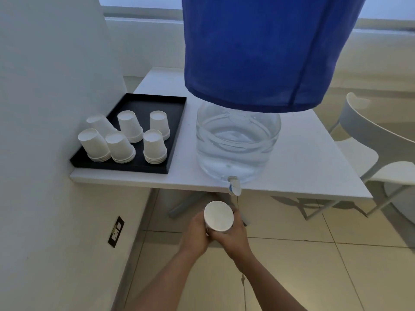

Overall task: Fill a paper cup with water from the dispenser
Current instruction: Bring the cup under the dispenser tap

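A white paper cup [218, 216] is held upright, mouth up, in front of the table's front edge, with both hands around its lower part. My left hand [195, 232] grips it from the left and my right hand [233, 236] from the right. The clear water dispenser [238, 142], partly covered by a blue cloth cover [258, 52], stands on the white table [303, 167]. Its white tap [234, 187] overhangs the table edge, a little above and to the right of the cup. I see no water in the cup.
A black tray [175, 140] on the table's left holds several stacks of upturned white paper cups [125, 138]. A white wall stands at the left with a socket [116, 231] low down. White chairs [370, 153] sit to the right on the tiled floor.
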Available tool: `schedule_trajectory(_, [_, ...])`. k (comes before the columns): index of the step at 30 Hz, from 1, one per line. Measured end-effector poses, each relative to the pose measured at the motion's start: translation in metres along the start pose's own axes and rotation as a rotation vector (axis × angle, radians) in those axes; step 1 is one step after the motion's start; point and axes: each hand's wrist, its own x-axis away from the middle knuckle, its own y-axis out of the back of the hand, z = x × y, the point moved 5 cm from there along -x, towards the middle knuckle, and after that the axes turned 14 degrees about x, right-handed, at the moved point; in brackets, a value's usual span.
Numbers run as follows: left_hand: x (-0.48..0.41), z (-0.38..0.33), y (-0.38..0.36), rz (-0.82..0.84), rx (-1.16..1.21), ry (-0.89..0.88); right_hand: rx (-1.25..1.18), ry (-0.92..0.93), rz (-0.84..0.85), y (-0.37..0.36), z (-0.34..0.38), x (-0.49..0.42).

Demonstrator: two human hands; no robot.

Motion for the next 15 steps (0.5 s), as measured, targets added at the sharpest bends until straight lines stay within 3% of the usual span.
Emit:
schedule_trajectory(3, [-0.004, 0.011, -0.003, -0.056, -0.154, 0.186, 0.101, -0.004, 0.028, 0.005, -0.018, -0.002])
schedule_trajectory(5, [-0.007, 0.017, 0.0, -0.134, -0.162, 0.204, 0.151, -0.016, 0.036, 0.008, -0.032, -0.007])
schedule_trajectory(9, [-0.02, -0.007, 0.009, -0.245, -0.037, -0.04, 0.152, -0.058, -0.002, 0.019, -0.042, -0.023])
schedule_trajectory(15, [-0.041, -0.053, 0.0, -0.072, -0.178, -0.417, 0.114, -0.05, -0.035, 0.032, -0.038, -0.044])
